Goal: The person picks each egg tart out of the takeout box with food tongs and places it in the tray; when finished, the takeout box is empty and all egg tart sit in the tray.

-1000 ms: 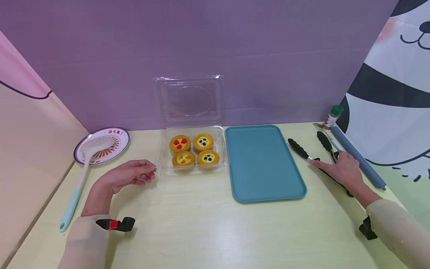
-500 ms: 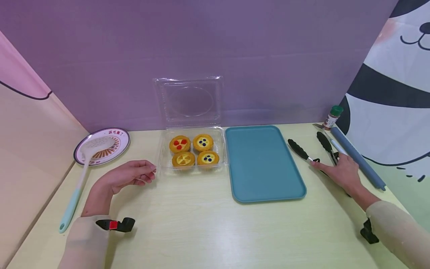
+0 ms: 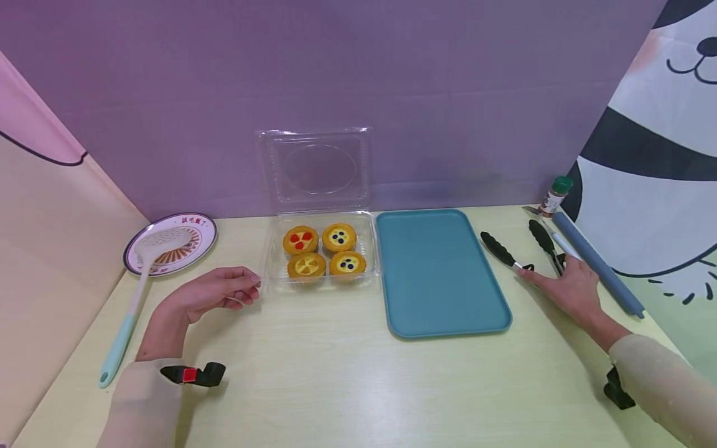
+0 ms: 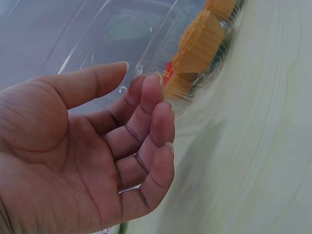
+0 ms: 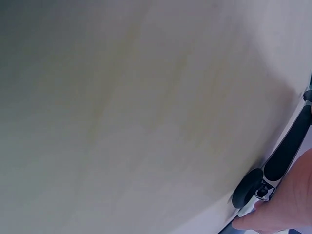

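Note:
My left hand lies relaxed on the table, fingers loosely curled and holding nothing, right by the front left corner of a clear plastic box. In the box sit several fruit tarts; its lid stands open against the wall. The left wrist view shows my left hand's fingertips close to the box. My right hand rests flat with spread fingers on black tongs at the right of a teal tray. In the right wrist view a fingertip touches the tongs.
A patterned plate with a white slotted spatula across it sits at the far left. A small spice bottle and a long grey-blue roll lie at the right edge, behind the tongs. The purple wall closes the back.
My right hand has shifted very slightly on the tongs, with the forearm drawn a little lower. The left hand, box and tray have not moved.

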A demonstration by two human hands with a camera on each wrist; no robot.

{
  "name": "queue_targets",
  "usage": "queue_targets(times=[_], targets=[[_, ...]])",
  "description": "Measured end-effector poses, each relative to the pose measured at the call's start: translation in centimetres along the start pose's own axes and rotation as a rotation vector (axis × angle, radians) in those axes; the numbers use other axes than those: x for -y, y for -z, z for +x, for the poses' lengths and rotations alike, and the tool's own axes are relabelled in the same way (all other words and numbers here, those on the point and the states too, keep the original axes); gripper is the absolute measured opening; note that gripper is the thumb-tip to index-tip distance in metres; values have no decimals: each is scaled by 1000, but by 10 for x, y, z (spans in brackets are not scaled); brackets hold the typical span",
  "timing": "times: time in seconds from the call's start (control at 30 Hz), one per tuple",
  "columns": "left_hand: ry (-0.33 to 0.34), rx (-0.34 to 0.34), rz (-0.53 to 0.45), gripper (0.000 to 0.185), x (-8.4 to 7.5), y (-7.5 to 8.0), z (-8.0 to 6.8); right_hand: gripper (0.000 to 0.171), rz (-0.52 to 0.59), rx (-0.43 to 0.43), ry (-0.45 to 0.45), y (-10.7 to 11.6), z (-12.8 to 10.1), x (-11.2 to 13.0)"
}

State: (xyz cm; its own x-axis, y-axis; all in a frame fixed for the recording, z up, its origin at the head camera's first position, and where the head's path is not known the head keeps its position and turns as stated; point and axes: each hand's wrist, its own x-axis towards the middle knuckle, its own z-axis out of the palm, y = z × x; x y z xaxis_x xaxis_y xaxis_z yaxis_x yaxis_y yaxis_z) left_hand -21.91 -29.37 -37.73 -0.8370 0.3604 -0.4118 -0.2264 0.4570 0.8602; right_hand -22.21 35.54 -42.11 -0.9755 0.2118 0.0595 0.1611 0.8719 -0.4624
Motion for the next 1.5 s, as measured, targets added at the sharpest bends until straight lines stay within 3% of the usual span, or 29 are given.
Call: queue_targets(times=[0.47,0.7,0.9,1.17,1.5], targets=[[15,-7,12,42,-1,-1,0,100,8,-21,2,-1,-4,1],[12,-8,14,42,-1,-2,0,77,8,-95,40,-4,-6,2],[7,-3,10,41,-1,-1,0,70,24,-106,49,-4,-7,4],[7,2,9,41,-2,0,1,68,84,-78,31,5,-9,9],[9,2,8,40,0,1,1,80,131,-74,55,21,-2,29]])
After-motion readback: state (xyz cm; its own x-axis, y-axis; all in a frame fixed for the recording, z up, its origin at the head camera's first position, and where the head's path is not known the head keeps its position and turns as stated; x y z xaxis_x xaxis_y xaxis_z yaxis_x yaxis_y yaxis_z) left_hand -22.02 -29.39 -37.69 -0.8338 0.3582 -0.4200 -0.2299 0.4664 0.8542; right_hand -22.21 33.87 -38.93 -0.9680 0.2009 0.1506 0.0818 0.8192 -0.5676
